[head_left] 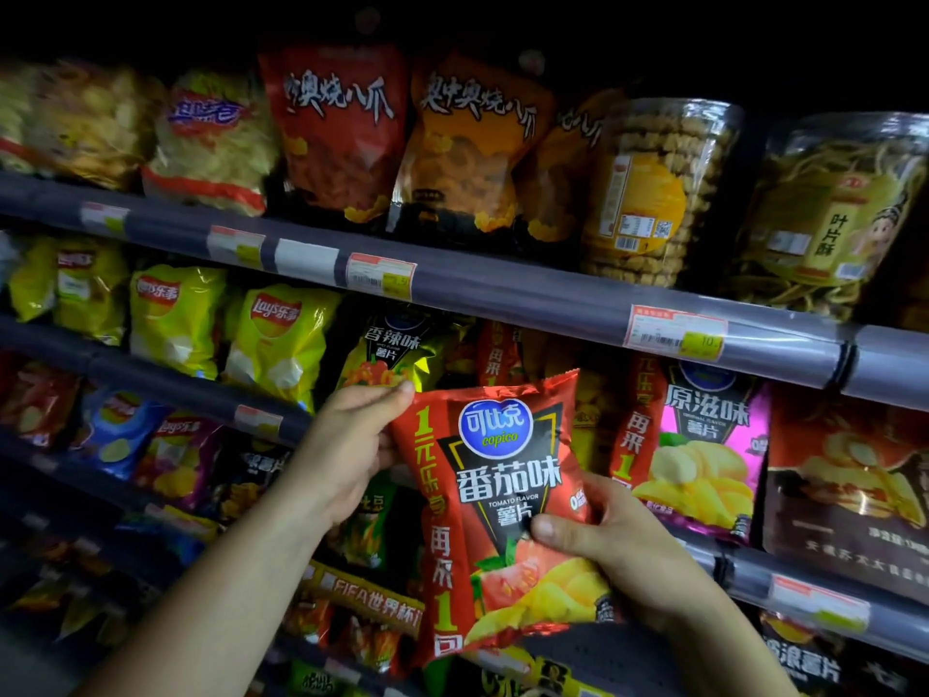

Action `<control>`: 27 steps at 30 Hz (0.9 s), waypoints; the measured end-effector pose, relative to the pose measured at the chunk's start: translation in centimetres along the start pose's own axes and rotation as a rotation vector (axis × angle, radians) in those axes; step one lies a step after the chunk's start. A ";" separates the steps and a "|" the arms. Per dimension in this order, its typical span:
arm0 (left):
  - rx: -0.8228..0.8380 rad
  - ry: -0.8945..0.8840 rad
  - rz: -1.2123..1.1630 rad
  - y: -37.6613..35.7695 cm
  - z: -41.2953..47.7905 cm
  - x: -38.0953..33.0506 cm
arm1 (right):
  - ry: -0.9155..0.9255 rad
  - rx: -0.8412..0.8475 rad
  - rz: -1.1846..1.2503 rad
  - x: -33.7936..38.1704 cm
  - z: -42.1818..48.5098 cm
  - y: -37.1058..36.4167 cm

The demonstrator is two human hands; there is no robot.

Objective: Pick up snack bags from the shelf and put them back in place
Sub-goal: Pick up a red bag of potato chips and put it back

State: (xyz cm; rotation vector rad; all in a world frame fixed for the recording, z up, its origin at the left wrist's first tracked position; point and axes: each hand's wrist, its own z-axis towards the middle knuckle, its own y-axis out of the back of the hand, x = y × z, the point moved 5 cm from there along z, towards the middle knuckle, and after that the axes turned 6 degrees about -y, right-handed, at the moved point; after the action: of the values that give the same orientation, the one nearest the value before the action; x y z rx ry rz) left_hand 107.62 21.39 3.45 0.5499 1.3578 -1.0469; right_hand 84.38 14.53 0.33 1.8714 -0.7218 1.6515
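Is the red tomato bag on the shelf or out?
Out: left hand and right hand hold the red bag before the shelf.

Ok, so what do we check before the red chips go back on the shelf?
1. Left hand grips the red tomato bag at its top corner: ok.
2. Right hand holds its lower side: ok.
3. Bag front shows no tear: ok; its back: cannot tell.
4. Bag straight: not ok, it tilts a little.
5. Free gap in the row behind it: cannot tell, the bag hides it.
6. Pink bag beside it stands upright, out of the way: ok.
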 end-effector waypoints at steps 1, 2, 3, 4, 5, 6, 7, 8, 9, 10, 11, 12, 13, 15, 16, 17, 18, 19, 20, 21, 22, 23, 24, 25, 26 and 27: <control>0.001 0.004 -0.007 -0.1 0.3 0.1 | 0.007 -0.016 -0.003 0.0 0.1 0.2; 0.002 0.008 -0.014 -0.1 0.6 0.1 | 0.013 -0.034 -0.004 0.1 0.1 0.4; 0.001 0.006 -0.027 0.1 1.0 0.1 | 0.018 -0.048 -0.005 0.2 0.2 0.5; 0.000 -0.009 -0.037 0.3 1.3 0.0 | 0.021 -0.060 -0.007 0.4 0.2 0.6; -0.009 -0.046 -0.030 0.8 1.6 -0.2 | 0.028 -0.074 -0.004 0.4 0.2 0.9; -0.023 -0.098 -0.002 1.4 2.0 -0.5 | 0.031 -0.104 0.009 0.6 0.2 1.1; -0.039 -0.152 0.041 2.0 2.3 -0.8 | 0.038 -0.151 0.034 0.7 0.3 1.5; -0.039 -0.190 0.082 2.4 2.5 -1.1 | 0.049 -0.212 0.066 0.9 0.4 1.9; -0.013 -0.201 0.126 2.2 2.7 -1.1 | 0.066 -0.274 0.093 1.1 0.6 2.4; 0.042 -0.186 0.168 1.6 2.6 -0.8 | 0.079 -0.337 0.110 1.3 0.9 2.7; 0.125 -0.150 0.212 0.5 2.5 -0.4 | 0.091 -0.390 0.111 1.6 1.4 2.9; 0.224 -0.105 0.251 -0.8 2.2 0.0 | 0.099 -0.427 0.107 1.8 1.9 2.8; 0.321 -0.064 0.281 -2.1 2.1 0.6 | 0.108 -0.442 0.104 2.1 2.7 2.6; 0.410 -0.020 0.310 -3.8 2.3 1.4 | 0.113 -0.434 0.099 2.7 4.0 2.0; 0.393 -0.037 0.330 -4.1 2.9 1.7 | 0.112 -0.437 0.083 3.0 4.7 1.7; 0.350 -0.059 0.355 -4.1 3.8 1.9 | 0.116 -0.455 0.052 3.2 5.3 1.7; 0.309 -0.077 0.369 -4.0 4.6 2.0 | 0.126 -0.491 0.001 3.5 5.7 1.8; 0.278 -0.091 0.387 -3.9 5.3 2.2 | 0.143 -0.549 -0.070 3.8 6.0 2.0; 0.260 -0.106 0.406 -3.8 5.9 2.3 | 0.157 -0.617 -0.149 4.1 6.2 2.2; 0.260 -0.117 0.423 -3.9 6.4 2.5 | 0.164 -0.680 -0.220 4.2 6.3 2.4; 0.271 -0.121 0.434 -4.1 6.8 2.8 | 0.162 -0.730 -0.277 4.3 6.4 2.6; 0.286 -0.121 0.443 -4.2 7.1 3.1 | 0.160 -0.765 -0.319 4.3 6.4 2.6; 0.297 -0.120 0.447 -4.4 7.2 3.3 | 0.157 -0.794 -0.357 4.3 6.4 2.6; 0.303 -0.120 0.453 -4.5 7.4 3.6 | 0.153 -0.816 -0.390 4.4 6.4 2.6; 0.309 -0.122 0.459 -4.6 7.5 3.8 | 0.144 -0.829 -0.418 4.3 6.3 2.6; 0.310 -0.123 0.469 -4.6 7.6 4.1 | 0.132 -0.832 -0.437 4.2 6.4 2.5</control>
State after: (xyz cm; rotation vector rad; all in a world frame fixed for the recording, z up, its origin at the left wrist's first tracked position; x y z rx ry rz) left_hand 107.18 11.68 2.04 0.9649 0.8995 -0.8861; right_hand 87.59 8.12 3.99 1.1914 -0.7244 0.9610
